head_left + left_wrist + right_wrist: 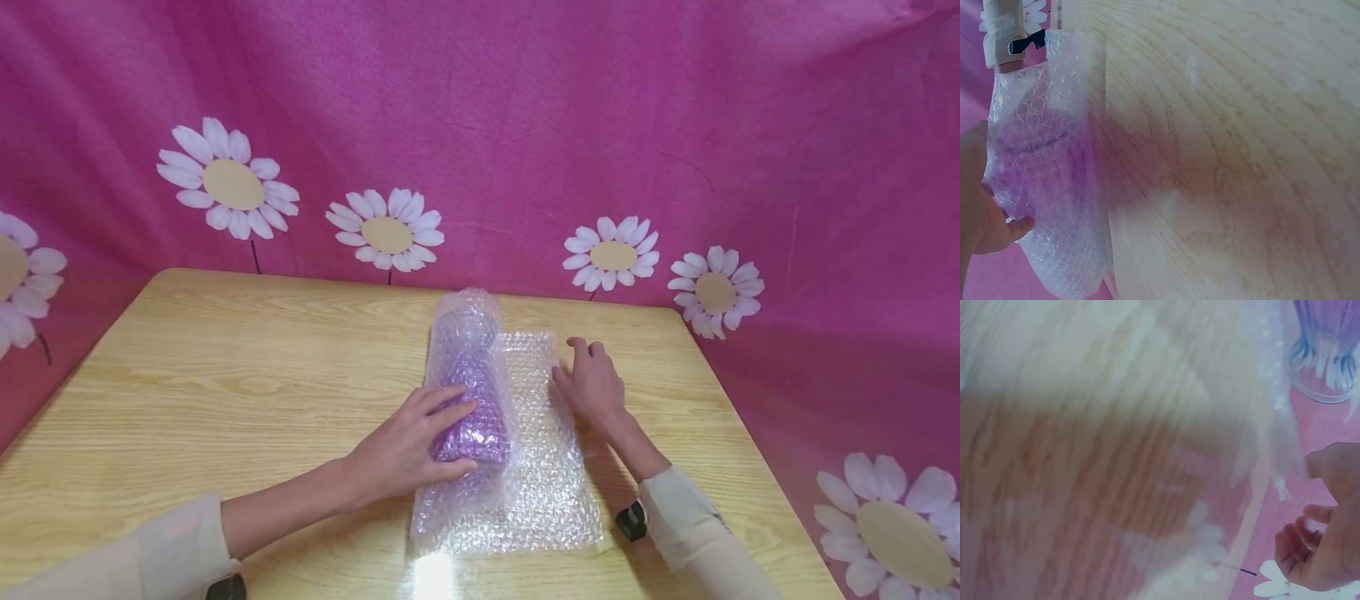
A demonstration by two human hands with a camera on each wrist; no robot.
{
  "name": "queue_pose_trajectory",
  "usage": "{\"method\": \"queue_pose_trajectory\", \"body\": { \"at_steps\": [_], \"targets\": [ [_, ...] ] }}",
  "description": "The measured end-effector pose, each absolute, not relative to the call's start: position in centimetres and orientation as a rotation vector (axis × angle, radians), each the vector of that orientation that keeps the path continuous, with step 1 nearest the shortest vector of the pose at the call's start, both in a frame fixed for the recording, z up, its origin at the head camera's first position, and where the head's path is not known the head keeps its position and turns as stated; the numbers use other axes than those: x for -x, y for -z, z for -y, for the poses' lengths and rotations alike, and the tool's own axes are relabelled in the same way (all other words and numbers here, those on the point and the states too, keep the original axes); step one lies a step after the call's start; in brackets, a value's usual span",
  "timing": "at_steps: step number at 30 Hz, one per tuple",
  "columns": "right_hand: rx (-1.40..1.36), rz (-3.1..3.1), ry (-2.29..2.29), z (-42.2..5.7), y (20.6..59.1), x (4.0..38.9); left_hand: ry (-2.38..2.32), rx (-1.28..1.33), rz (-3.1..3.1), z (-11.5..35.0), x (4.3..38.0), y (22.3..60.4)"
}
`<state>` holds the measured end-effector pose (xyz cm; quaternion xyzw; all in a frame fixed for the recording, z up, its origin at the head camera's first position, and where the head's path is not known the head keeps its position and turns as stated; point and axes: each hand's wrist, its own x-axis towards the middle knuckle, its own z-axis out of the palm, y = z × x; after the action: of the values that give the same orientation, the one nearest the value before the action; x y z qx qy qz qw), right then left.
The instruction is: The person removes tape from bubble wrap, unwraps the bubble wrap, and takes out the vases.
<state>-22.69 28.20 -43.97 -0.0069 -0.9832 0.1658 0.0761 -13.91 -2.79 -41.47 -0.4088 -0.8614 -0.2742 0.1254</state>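
A purple glass vase (pixel 474 408) lies on its side under bubble wrap (pixel 543 467), its wide end towards me. In the right wrist view, its blue-tinted narrow end and clear round foot (pixel 1325 394) show through the plastic. My left hand (pixel 408 442) rests on the vase's near left side, fingers spread and mostly straight over the covered glass. To the right, the wrap lies flat on the table. My right hand (pixel 592 383) is at that sheet's far right edge, thumb by the border and the other fingers loosely bent; no firm pinch shows.
Everything lies on a wood-grain table (pixel 247 375) with a glossy surface. Behind it and at both sides hangs a magenta cloth (pixel 510 150) printed with white daisies. The far end of the wrapped bundle comes close to the table's back edge.
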Motion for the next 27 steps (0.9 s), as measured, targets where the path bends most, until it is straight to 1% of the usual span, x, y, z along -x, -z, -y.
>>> {"method": "queue_pose_trajectory", "body": {
  "at_steps": [9,18,27],
  "targets": [
    [-0.055,2.891,-0.593,-26.5,42.3,22.1,0.812,1.179,2.534,2.9,13.9,41.5],
    [-0.188,2.85,-0.7,-24.2,41.1,20.9,0.798,1.181,2.516,2.8,13.9,41.5],
    [-0.394,2.763,-1.016,-22.5,40.5,19.8,0.796,1.183,2.518,2.8,13.8,41.4]
  ]
}}
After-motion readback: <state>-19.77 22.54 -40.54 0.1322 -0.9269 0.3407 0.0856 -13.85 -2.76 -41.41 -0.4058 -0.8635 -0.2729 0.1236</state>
